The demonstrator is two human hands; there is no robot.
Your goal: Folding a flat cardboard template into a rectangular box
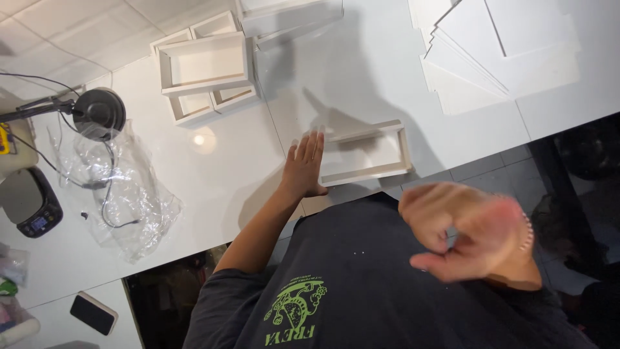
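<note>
My left hand (303,165) lies flat on the white table (226,168), palm down, fingers stretched out and close together. Its fingertips and side touch the left end of a shallow white open box (368,155) lying near the table's front edge. The hand holds nothing. My right hand (475,232) is raised off the table, close to the camera and blurred, above my dark shirt. Its fingers are curled in with nothing visible in them, and a thin bracelet circles the wrist.
Several more white open boxes (206,64) are grouped at the back left. A fan of white board sheets (497,52) lies at the back right. A crumpled clear plastic bag (123,187), a black round lamp base (100,113), a small scale (29,203) and a phone (93,313) sit at the left.
</note>
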